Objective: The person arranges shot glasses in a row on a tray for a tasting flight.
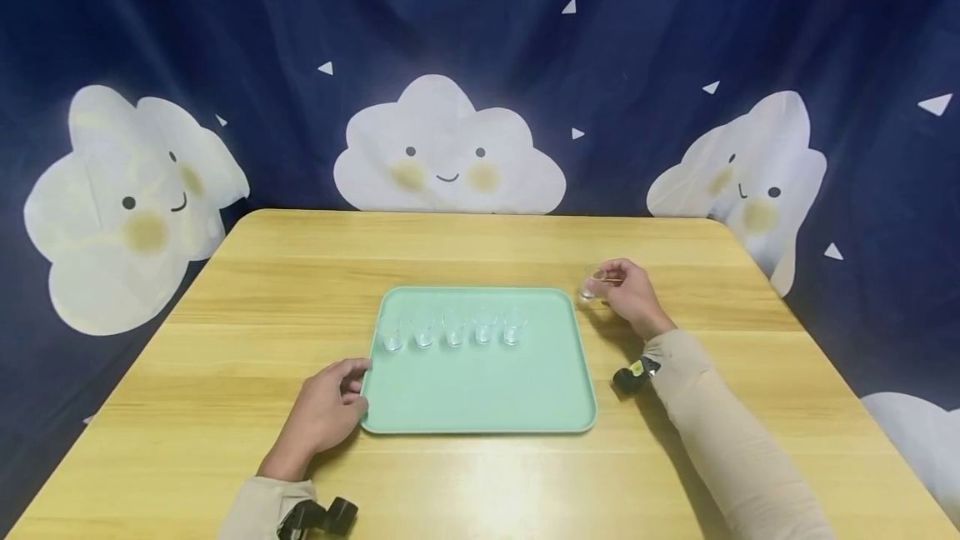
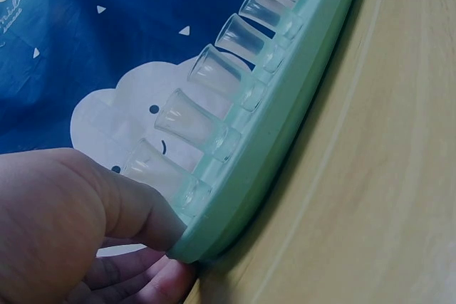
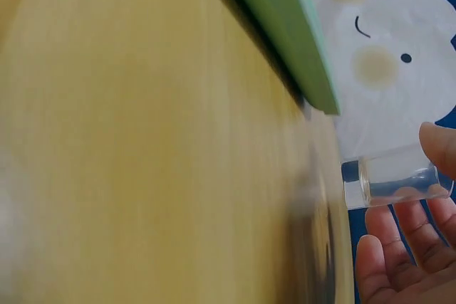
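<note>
My right hand [image 1: 632, 297] holds a small clear shot glass [image 1: 591, 283] just beyond the right edge of a mint-green tray [image 1: 480, 398]. In the right wrist view, thumb and fingers [image 3: 422, 236] are around the upper part of that shot glass [image 3: 395, 174], and its thick base points toward the table. At the tray's left edge, my left hand [image 1: 324, 408] grips the rim between thumb and fingers, near the front corner. Several matching shot glasses [image 1: 453, 330] stand upright in a row across the tray, also visible in the left wrist view as a line of glasses [image 2: 189, 122].
The tray lies on a light wooden table [image 1: 247, 340]. Behind the table's far edge hangs a dark blue curtain [image 1: 285, 15] printed with smiling clouds and white triangles. A black wrist camera [image 1: 633, 377] sits at the right cuff, another camera [image 1: 330, 515] at the left.
</note>
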A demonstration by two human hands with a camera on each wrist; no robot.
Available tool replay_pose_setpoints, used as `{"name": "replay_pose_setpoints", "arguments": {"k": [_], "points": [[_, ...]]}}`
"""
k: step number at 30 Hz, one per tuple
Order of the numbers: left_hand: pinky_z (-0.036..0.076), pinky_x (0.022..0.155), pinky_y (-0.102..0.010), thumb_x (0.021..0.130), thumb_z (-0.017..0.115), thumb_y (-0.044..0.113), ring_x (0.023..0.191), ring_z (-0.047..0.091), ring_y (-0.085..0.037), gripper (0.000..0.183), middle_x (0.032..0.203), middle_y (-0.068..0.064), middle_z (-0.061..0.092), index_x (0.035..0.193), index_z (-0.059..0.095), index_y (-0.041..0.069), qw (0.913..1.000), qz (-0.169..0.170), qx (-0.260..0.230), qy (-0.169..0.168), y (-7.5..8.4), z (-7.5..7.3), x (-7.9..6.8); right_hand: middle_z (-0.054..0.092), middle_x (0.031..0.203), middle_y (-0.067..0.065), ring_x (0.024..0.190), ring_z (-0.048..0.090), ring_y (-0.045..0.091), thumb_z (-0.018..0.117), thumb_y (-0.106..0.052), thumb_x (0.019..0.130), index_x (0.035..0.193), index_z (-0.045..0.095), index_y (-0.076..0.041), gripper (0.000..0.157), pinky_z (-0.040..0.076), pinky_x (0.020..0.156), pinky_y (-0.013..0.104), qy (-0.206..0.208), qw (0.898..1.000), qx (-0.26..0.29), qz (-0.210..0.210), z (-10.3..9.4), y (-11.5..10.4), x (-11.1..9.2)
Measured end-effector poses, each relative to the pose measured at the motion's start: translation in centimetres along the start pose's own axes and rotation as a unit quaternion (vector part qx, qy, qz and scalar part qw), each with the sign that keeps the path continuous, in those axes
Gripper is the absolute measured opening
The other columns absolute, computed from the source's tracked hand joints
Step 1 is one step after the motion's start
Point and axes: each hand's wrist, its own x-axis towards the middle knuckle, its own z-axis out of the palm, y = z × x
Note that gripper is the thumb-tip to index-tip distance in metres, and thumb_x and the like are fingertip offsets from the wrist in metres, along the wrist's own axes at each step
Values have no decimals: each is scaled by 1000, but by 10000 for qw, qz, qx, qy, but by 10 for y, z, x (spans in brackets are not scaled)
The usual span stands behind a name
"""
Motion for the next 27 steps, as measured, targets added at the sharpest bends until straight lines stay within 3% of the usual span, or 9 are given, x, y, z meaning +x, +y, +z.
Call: {"name": "replay_pose_setpoints", "arguments": {"k": [6, 14, 27], "points": [[47, 67, -25, 77, 59, -2, 80, 52, -17, 48, 92, -6, 58, 125, 59, -3, 10000, -11, -2, -12, 1, 0, 0, 57, 108, 12, 93, 56, 16, 68, -12, 89, 122, 48, 8, 44, 52, 73, 19, -126, 9999, 48, -102, 1, -3, -4], [48, 69, -28, 78, 59, -1, 81, 53, -17, 48, 92, -6, 58, 126, 59, -3, 10000, -3, 84, -7, 1, 0, 1, 56, 112, 18, 102, 56, 28, 66, -10, 90, 131, 51, 6, 46, 52, 77, 20, -335, 9989, 62, -327, 2, -11, -12], [48, 70, -28, 78, 59, -1, 82, 53, -17, 48, 92, -6, 59, 126, 59, -4, 9999, 35, 104, -25, 0, 0, 1, 55, 111, 20, 97, 58, 29, 66, -7, 89, 129, 51, 7, 44, 56, 76, 26, -678, 9960, 236, -527, 7, -23, -21]]}}
